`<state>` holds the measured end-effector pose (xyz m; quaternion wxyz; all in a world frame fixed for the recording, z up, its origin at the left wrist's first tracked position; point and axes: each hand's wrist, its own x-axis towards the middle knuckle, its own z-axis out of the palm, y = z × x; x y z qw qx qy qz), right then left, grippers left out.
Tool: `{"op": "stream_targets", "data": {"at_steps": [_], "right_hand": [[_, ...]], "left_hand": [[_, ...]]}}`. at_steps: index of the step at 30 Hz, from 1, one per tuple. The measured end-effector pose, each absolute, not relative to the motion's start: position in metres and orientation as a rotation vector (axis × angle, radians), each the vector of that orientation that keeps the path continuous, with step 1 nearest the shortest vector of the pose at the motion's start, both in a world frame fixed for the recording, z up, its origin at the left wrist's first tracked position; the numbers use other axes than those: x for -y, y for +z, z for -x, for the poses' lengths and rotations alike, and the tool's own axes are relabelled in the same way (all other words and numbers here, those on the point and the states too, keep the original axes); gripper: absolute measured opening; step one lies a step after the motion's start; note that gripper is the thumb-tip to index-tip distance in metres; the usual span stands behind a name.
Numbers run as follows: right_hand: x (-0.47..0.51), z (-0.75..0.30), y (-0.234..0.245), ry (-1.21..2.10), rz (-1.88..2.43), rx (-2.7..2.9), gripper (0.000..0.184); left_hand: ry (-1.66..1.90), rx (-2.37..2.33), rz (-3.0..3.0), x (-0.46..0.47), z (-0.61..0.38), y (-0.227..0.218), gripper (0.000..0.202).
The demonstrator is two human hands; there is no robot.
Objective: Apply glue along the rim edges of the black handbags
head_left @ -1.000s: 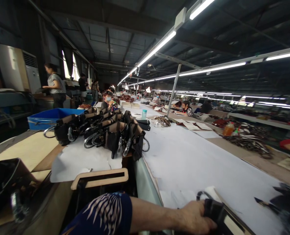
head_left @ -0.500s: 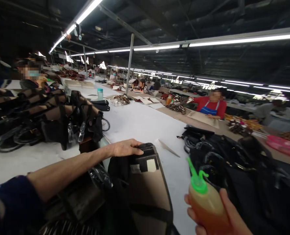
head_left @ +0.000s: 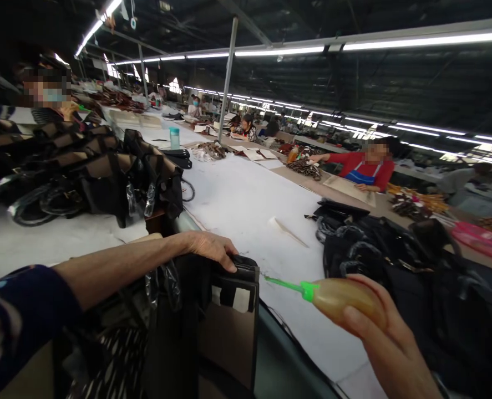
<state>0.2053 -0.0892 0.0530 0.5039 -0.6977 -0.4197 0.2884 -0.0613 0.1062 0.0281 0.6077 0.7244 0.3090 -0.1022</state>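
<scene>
- The head camera looks from above the near side of the tabletop (head_left: 246, 191), facing forward and down along its length.
- It is close to the work: the left hand (head_left: 212, 249) shows just off centre toward 7 o'clock, the right hand (head_left: 379, 310) toward 4 o'clock.
- The wearer's sleeve (head_left: 25, 321), at 8 o'clock, is also near the lens.
- The view is wide and deep, taking in ceiling lights (head_left: 429, 40) toward 2 o'clock and a pole (head_left: 228, 80) near 12 o'clock.
</scene>
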Motion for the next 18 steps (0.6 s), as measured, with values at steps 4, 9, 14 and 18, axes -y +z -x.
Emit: {"op": "stream_targets", "data": {"at_steps": [4,9,14,18], "right_hand": [[0.088,-0.201,0.058,0.629,1.772,1.077,0.062],[0.084,-0.196,0.065,0.552,1.867,1.173,0.059],[0.080,-0.206,0.059,0.585,1.903,1.200,0.060],[0.080,-0.211,0.055,0.612,1.915,1.216,0.063]], "left_hand": [[-0.288,-0.735,-1.621,-0.100,0.058,0.026,0.026],[-0.322,-0.735,-1.552,-0.097,0.054,0.018,0.024],[-0.319,-0.671,-1.464,-0.095,0.052,0.007,0.022],[-0.350,-0.654,-1.424,-0.094,0.052,0.000,0.024]]}}
